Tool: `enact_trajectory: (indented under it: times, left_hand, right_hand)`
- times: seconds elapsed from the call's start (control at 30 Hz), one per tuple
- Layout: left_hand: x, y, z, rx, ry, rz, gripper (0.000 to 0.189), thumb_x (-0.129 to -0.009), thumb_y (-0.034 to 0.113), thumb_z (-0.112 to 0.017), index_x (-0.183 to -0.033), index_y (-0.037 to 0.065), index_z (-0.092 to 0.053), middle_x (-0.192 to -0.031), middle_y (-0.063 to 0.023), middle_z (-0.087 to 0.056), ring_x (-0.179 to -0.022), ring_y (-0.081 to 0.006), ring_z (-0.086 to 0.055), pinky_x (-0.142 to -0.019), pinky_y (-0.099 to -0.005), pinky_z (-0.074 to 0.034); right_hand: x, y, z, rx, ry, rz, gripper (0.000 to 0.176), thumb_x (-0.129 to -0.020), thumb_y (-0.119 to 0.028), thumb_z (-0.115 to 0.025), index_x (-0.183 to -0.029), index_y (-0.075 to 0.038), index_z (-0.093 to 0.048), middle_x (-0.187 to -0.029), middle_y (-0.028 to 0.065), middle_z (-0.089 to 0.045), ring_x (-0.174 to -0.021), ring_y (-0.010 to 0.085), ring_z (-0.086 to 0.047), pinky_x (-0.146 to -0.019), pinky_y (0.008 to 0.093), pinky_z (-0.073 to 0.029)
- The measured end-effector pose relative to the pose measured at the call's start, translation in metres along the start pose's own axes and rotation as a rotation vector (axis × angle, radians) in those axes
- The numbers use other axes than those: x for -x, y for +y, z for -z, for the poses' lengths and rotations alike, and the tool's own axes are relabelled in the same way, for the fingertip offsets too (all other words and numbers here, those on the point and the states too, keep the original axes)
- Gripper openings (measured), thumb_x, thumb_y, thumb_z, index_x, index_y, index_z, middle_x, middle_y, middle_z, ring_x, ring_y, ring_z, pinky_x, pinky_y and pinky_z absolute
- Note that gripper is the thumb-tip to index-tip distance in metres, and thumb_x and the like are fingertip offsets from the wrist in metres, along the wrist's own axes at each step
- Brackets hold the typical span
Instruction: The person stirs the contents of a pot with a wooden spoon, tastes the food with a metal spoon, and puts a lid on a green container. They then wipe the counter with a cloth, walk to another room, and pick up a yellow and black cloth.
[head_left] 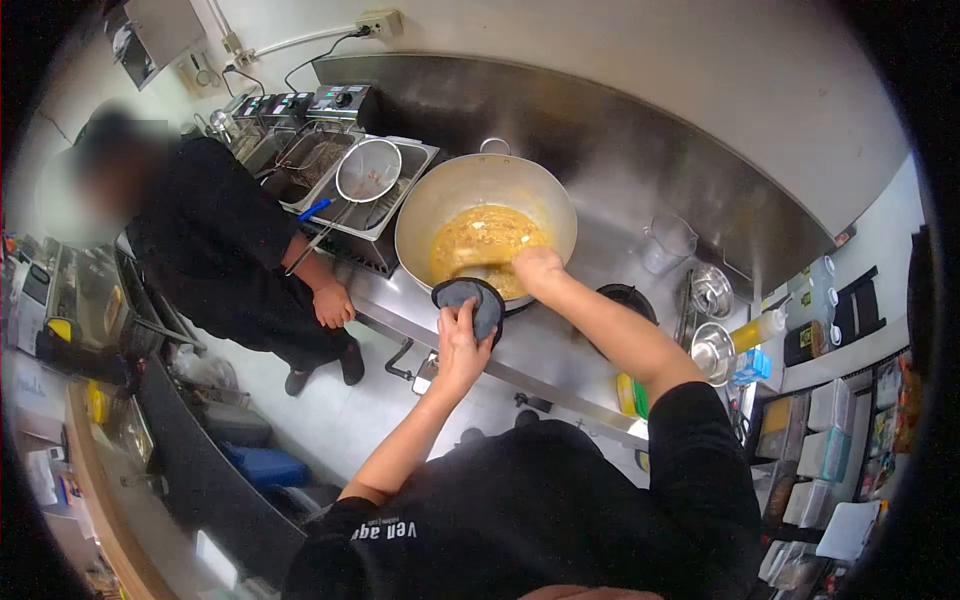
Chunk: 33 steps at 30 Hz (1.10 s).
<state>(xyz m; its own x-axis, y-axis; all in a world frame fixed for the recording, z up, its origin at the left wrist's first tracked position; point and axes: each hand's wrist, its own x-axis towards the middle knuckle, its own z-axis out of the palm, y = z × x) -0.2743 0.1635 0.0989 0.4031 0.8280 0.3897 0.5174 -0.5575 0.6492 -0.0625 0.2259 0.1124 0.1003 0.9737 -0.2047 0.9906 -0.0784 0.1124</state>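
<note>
Gripping a dark folded cloth (470, 298) against the wok's (440, 195) near rim, the left hand (460, 345) seems to shield itself from heat and steady the pan on the steel surface (560, 345). The right hand (537, 268) clenches a utensil (478, 266) sunk in the yellow mixture (490, 235). Beyond, a co-worker's hand (333, 303) rests at the edge, near a strainer (368, 170) lying across the fryer (310, 160).

A commercial kitchen: a long stainless-steel worktop (560, 350) with steel splashback (640, 150), twin deep fryers with wire baskets (320, 165), and a large metal wok (485, 215) of yellow sauce.
</note>
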Motion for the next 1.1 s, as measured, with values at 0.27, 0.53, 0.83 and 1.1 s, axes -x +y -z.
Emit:
enact_trajectory:
  times: [0.27,0.53,0.83,1.1]
  left_hand:
    - [-0.019,0.023,0.004,-0.248,-0.195,-0.061,0.061,-0.062,-0.001,-0.071,-0.12,0.008,-0.053,-0.12,-0.0106,-0.052,-0.101,-0.037,-0.05,-0.088,-0.0433,-0.046]
    - [-0.03,0.014,0.002,-0.368,-0.209,-0.084,0.046,-0.067,-0.002,-0.065,-0.112,0.007,-0.057,-0.102,-0.0125,-0.057,-0.094,-0.0365,-0.051,-0.081,-0.0442,-0.047]
    - [-0.037,0.011,-0.002,-0.432,-0.257,-0.099,0.044,-0.069,0.001,-0.065,-0.112,0.006,-0.057,-0.102,-0.0147,-0.057,-0.095,-0.0382,-0.051,-0.082,-0.045,-0.047]
    - [-0.03,0.011,0.0,-0.423,-0.18,-0.113,0.038,-0.067,-0.001,-0.062,-0.104,0.006,-0.059,-0.098,-0.0116,-0.057,-0.095,-0.0343,-0.052,-0.079,-0.0428,-0.049]
  right_hand:
    - [-0.048,0.095,0.038,-0.035,0.205,-0.076,0.022,-0.083,-0.014,-0.054,-0.093,-0.008,-0.072,-0.098,0.0116,-0.07,-0.092,0.0262,-0.068,-0.076,0.0385,-0.055]
    - [-0.051,0.1,0.013,-0.091,0.107,0.192,0.023,-0.084,-0.017,-0.055,-0.095,-0.005,-0.072,-0.096,0.0168,-0.069,-0.089,0.032,-0.067,-0.077,0.0413,-0.054]
    - [-0.102,0.056,0.002,-0.119,0.266,0.061,0.021,-0.083,-0.011,-0.053,-0.089,-0.006,-0.072,-0.093,0.0145,-0.07,-0.087,0.0273,-0.069,-0.075,0.0407,-0.054]
    - [-0.013,0.034,0.034,0.043,0.167,0.318,0.02,-0.08,-0.014,-0.056,-0.085,-0.005,-0.073,-0.087,0.015,-0.07,-0.085,0.0259,-0.069,-0.07,0.038,-0.054]
